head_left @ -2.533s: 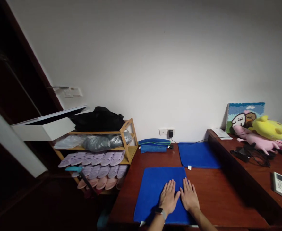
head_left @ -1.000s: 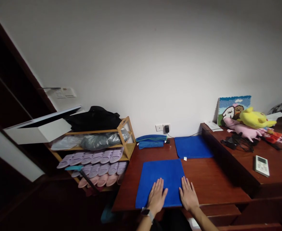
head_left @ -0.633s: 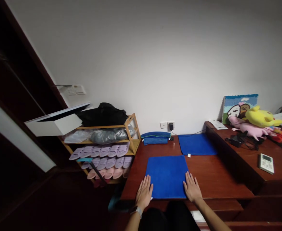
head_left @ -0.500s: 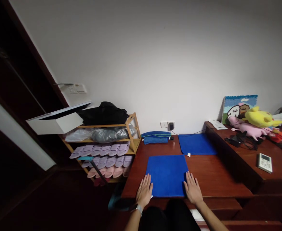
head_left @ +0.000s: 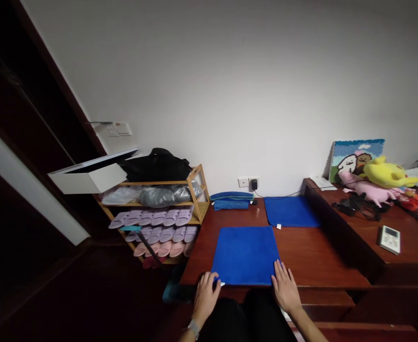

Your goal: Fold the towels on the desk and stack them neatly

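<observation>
A blue cloth (head_left: 246, 255) lies flat and spread out on the reddish-brown wooden table (head_left: 312, 261). My left hand (head_left: 206, 295) is at its near left corner, beside a small white tag (head_left: 222, 284). The fingers of that hand are slightly bent and its thumb stands apart; whether they touch the cloth I cannot tell. My right hand (head_left: 286, 288) rests with fingers stretched out along the cloth's near right edge. Behind, a second blue cloth (head_left: 291, 212) lies flat, and a folded blue cloth (head_left: 231, 202) sits against the wall.
To the left stands a wooden rack (head_left: 199, 216) with several slippers (head_left: 159, 217), a black bag (head_left: 157, 165) and a white box (head_left: 94, 179). On the raised surface at right are plush toys (head_left: 390, 172), a picture (head_left: 351, 156) and a white keypad device (head_left: 390, 239).
My left hand has slid toward me to the cloth's near left corner, its fingers now bent. My right hand has shifted slightly nearer. The cloth's left side looks slightly farther left.
</observation>
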Tool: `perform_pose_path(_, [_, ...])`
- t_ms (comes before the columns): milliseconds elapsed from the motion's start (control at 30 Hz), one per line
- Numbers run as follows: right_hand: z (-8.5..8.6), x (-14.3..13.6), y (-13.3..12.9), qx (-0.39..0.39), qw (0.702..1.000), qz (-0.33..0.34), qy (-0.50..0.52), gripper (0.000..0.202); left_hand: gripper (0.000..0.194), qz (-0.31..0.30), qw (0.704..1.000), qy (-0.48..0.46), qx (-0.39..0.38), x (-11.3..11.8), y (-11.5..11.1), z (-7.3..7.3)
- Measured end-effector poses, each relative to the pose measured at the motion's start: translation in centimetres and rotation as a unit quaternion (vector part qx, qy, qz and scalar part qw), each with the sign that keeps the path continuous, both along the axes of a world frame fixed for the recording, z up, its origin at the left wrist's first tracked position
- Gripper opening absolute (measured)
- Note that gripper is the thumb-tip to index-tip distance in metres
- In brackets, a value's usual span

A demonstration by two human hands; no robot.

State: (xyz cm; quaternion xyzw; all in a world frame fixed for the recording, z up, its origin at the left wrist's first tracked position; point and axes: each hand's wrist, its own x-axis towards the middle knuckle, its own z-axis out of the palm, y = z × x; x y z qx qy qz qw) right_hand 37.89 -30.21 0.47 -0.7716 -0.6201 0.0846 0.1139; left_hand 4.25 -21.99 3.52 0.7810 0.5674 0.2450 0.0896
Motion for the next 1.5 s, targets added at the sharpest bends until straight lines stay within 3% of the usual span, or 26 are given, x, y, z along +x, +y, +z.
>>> perform_pose_path(100, [-0.4, 0.0, 0.0, 0.012, 1.0, -0.005, 0.001, 0.069, 0.039, 0.052, 0.994, 0.033, -0.09, 1.2, -2.0, 0.6])
perform_pose_path(200, [-0.9, 0.1, 0.1, 0.02, 1.0, -0.004, 0.008, 0.068, 0.035, 0.104, 0.978, 0.038, -0.175, 2.4, -2.3, 1.0])
perform_pose_path(333, [-1.4, 0.2, 0.3, 0.032, 0.999, 0.0, 0.007, 0.067, 0.033, 0.125, 0.976, -0.017, -0.176, 2.1, -1.6, 0.8])
perform_pose_path(467, [-1.8, 0.3, 0.3, 0.044, 0.999, 0.0, -0.001, 0.068, 0.036, 0.123, 0.961, -0.136, -0.209, 1.3, -1.2, -0.4])
perform_pose_path(667, [-2.4, 0.4, 0.3, 0.064, 0.998, -0.001, 0.011, 0.068, 0.067, 0.1, 0.92, -0.241, -0.292, 1.3, -0.5, -2.3])
perform_pose_path(800, [-2.6, 0.5, 0.3, 0.073, 0.997, 0.001, 0.008, 0.067, 0.07, 0.081, 0.886, -0.271, -0.367, 0.4, -0.1, -2.8])
perform_pose_path(933, [-2.6, 0.5, 0.3, 0.07, 0.998, 0.0, 0.0, 0.067, 0.065, 0.066, 0.88, -0.254, -0.397, -0.2, -0.4, -3.0])
perform_pose_path(1100, [-2.5, 0.5, 0.3, 0.063, 0.998, 0.002, -0.008, 0.068, 0.049, 0.027, 0.909, -0.168, -0.381, -0.4, -1.3, -2.4])
perform_pose_path(1233, [-2.3, 0.4, 0.3, 0.059, 0.998, 0.006, -0.011, 0.067, 0.04, -0.026, 0.941, -0.096, -0.322, -0.4, -1.4, -0.1])
perform_pose_path(1367, [-1.5, 0.4, 0.3, 0.04, 0.999, 0.003, -0.01, 0.068, 0.025, -0.071, 0.97, -0.079, -0.218, 0.6, -0.8, 2.6])
perform_pose_path(1500, [-1.1, 0.3, 0.2, 0.029, 1.0, 0.0, -0.005, 0.068, 0.023, -0.12, 0.991, -0.015, -0.061, 1.2, -0.5, 3.0])
